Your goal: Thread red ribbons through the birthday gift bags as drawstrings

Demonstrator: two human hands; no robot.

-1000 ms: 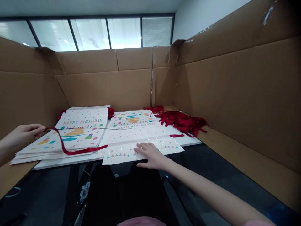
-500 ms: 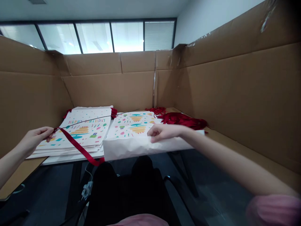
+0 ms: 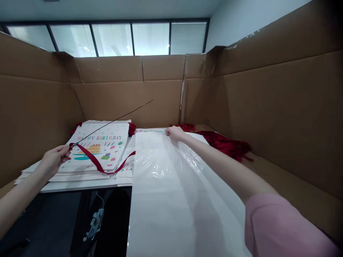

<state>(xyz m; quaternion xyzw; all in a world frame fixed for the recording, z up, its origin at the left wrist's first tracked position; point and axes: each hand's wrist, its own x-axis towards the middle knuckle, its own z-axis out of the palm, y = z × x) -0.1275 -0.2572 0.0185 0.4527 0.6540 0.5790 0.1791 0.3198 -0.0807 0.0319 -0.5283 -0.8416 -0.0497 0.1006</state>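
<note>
My left hand (image 3: 57, 157) pinches a red ribbon (image 3: 92, 159) and the near end of a thin dark wire (image 3: 120, 117) that slants up to the right. From there the ribbon droops, and its other end goes out of sight behind a large glossy white sheet (image 3: 160, 200). My right hand (image 3: 175, 134) is closed on the top edge of this sheet, which hangs over the table's front and across my lap. Left of it lies a stack of white printed sheets (image 3: 99, 142) reading "HAPPY BIRTHDAY", with a cake picture.
Red ribbons (image 3: 225, 142) lie in a heap on the right, partly behind my right arm. Tall cardboard walls (image 3: 128, 100) enclose the table (image 3: 88, 186) at the back and sides. A power strip (image 3: 94, 224) hangs below the table.
My right hand has moved away from me along the table, and the white sheet now spreads down over my lap. The wire's far end has risen. The ribbon's loop hangs higher.
</note>
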